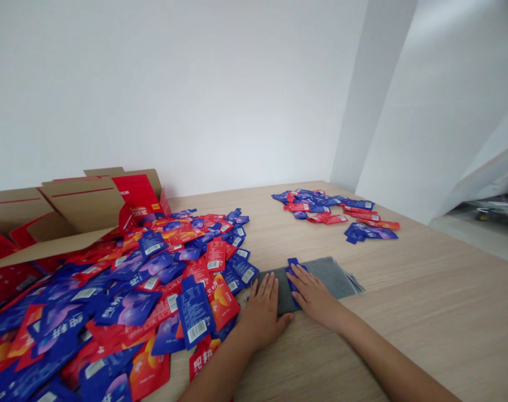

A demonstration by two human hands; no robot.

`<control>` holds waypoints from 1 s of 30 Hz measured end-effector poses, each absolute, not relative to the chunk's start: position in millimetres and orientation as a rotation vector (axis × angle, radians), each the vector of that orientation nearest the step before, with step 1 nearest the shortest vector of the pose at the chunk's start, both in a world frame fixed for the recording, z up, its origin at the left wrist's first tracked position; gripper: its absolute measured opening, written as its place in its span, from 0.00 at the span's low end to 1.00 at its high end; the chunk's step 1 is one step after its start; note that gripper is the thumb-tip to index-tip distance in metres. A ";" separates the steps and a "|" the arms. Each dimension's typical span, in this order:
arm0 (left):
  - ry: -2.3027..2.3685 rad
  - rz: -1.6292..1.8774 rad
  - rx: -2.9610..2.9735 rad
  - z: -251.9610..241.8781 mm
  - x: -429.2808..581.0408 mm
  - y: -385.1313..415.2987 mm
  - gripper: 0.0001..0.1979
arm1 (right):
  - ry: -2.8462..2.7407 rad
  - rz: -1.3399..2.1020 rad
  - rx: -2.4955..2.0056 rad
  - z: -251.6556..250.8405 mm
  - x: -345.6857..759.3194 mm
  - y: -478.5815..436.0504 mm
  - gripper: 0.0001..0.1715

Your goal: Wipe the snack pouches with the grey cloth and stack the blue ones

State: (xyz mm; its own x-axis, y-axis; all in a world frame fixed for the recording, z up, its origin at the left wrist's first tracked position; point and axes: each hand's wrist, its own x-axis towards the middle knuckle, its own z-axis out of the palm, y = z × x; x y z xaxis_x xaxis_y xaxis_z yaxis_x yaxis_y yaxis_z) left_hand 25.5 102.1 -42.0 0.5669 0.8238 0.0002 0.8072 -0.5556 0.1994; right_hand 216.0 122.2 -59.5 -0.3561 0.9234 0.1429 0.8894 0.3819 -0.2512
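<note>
My left hand (262,310) lies flat with fingers spread on the left end of a grey folded cloth (329,276) on the wooden table (425,312). My right hand (315,296) rests flat beside it, fingers stretched over a blue packet (293,264) that lies on the cloth. Only the packet's far end shows past my fingertips. A big heap of blue and red packets (145,285) reaches up to my left hand.
Open cardboard boxes with red printing (86,206) stand at the back left behind the heap. A smaller spread of blue and red packets (338,212) lies at the far right of the table. White walls close in behind and to the right.
</note>
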 end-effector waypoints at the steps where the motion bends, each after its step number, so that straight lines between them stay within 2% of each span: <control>1: 1.377 0.139 2.617 -41.5 25.5 101.8 0.39 | -2.327 0.171 -1.622 -61.9 217.5 124.8 0.30; 4: 1.364 0.151 2.614 -40.7 25.4 101.1 0.38 | -2.161 0.097 -1.661 -66.3 223.2 132.4 0.37; 6: 1.357 0.162 2.613 -41.1 25.1 101.1 0.39 | -2.114 0.100 -1.635 -64.6 226.1 134.8 0.38; 9: 1.361 0.173 2.602 -42.7 24.6 101.6 0.39 | -2.092 0.103 -1.551 -53.0 225.9 130.8 0.37; 13: 1.354 0.198 2.591 -44.2 24.2 102.3 0.39 | -2.078 -0.087 -1.492 -30.4 216.1 114.3 0.34; 17: 1.342 0.190 2.586 -43.7 24.4 102.8 0.40 | -2.175 -0.044 -1.353 -21.7 202.0 99.1 0.27; 21: 1.352 0.186 2.593 -43.3 24.3 102.7 0.39 | -2.321 0.050 -1.319 -34.7 197.0 94.9 0.25; 30: 1.363 0.151 2.616 -44.0 25.1 104.8 0.38 | -2.517 0.144 -1.323 -77.2 207.4 116.6 0.31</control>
State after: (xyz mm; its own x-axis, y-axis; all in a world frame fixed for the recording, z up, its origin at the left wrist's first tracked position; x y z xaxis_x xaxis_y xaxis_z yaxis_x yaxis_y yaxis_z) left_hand 25.1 104.8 -44.0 0.5729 0.8196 0.0032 0.8006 -0.5604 0.2123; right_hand 207.4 116.6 -77.2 -0.5343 0.8186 0.2107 0.7893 0.5723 -0.2224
